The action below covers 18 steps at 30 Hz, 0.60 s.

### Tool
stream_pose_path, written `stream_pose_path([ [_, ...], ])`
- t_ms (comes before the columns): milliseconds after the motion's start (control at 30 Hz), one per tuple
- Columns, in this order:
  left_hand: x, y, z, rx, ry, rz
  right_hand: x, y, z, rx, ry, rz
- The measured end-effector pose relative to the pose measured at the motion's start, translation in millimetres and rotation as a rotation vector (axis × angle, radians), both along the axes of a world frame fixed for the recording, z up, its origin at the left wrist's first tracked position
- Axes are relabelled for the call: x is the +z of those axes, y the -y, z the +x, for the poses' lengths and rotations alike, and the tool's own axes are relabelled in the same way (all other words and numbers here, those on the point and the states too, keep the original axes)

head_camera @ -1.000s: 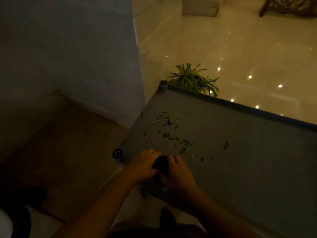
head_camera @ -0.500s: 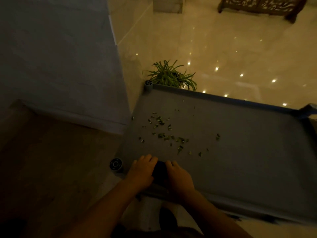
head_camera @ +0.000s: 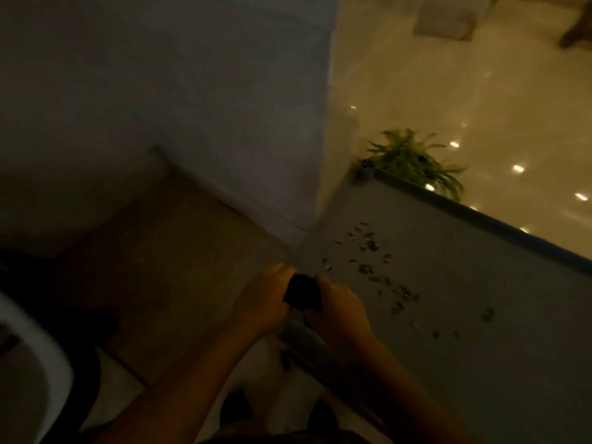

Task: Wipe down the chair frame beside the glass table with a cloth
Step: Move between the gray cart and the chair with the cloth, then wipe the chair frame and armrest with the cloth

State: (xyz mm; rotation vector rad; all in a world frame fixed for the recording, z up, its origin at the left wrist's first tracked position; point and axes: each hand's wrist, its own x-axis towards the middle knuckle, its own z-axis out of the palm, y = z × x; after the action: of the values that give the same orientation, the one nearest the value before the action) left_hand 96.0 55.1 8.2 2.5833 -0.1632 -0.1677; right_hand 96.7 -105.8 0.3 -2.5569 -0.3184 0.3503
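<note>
A dark cloth (head_camera: 301,292) is gripped between both hands at the near corner of a grey frame (head_camera: 474,219). The left hand (head_camera: 263,299) is closed around the cloth's left side, fingers curled over the top; the right hand (head_camera: 340,310) is clamped on its right side, and the two hands are nearly touching. The cloth is pressed down on the grey tube (head_camera: 299,334) of the frame's near rail, which is seen running down between the forearms. Everything is blurred and dimly lit, so the cloth's folds cannot be told.

Beyond the hands, a flat grey panel (head_camera: 464,299) is stretched inside the frame, and small green leaf scraps (head_camera: 371,270) are scattered over it, well apart from the cloth. A round cap (head_camera: 366,165) is seen at the frame's far corner, and a green plant (head_camera: 413,161) is set just behind it on the glossy floor (head_camera: 480,91), where ceiling lights are mirrored. A pale wall corner (head_camera: 224,107) is seen to the left, just beside the frame. A white curved edge (head_camera: 35,341) is seen at the lower left.
</note>
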Motion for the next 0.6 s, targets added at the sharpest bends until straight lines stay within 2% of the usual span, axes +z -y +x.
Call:
stream_pose_path([
  [33, 10, -31, -14, 0.132, 0.009, -0.022, 5, -34, 6, 0.133, 0.008, 0.020],
  [100, 22, -62, -24, 0.247, 0.020, -0.068, 17, -67, 14, 0.232, 0.015, 0.044],
  [200, 38, -131, -66, 0.436, 0.001, -0.005, 25, -142, 8, 0.444, 0.006, 0.100],
  [233, 35, -136, -68, 0.447, -0.015, 0.018, 23, -144, 7, 0.464, -0.023, 0.097],
  [267, 36, -182, -104, 0.578, -0.004, 0.032, 22, -200, -8, 0.610, -0.035, 0.098],
  [400, 11, -235, -148, 0.699, -0.059, -0.058, 10, -270, -31, 0.748, -0.106, 0.064],
  [600, -36, -306, -194, 0.825, -0.096, -0.109, -21, -360, -60, 0.837, -0.215, -0.045],
])
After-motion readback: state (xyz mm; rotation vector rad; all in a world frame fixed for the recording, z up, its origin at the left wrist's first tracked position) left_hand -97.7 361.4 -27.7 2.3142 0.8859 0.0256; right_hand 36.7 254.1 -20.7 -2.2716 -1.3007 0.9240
